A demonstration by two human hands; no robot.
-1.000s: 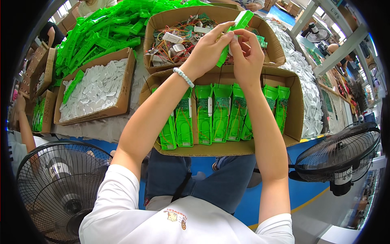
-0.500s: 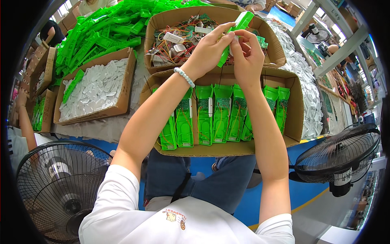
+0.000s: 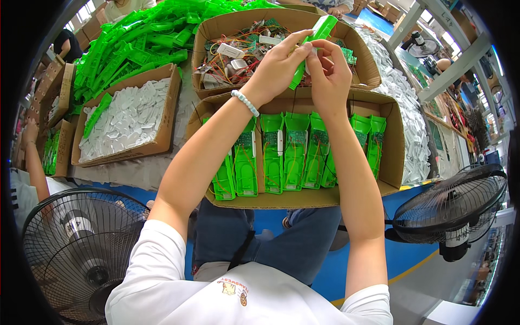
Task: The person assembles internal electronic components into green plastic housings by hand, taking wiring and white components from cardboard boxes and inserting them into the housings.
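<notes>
Above the far cardboard box, my left hand is closed on a long green plastic housing, which is tilted up to the right. My right hand is closed on the same housing, its thumb and curled fingers pressed close to the left thumb. What lies between the fingertips is mostly hidden. Below my hands, a near cardboard box holds a row of upright green housings fitted with circuit boards and thin wires. Part of that row is behind my right forearm.
The far box holds tangled wires, boards and white parts. Green housings are heaped at the far left, above a box of white plastic pieces. More white pieces lie at right. Black fans flank me. Other people sit around the table.
My hands and the green housing stay almost in place, with only a tiny shift of the fingers. At the far left another person's arm has moved slightly.
</notes>
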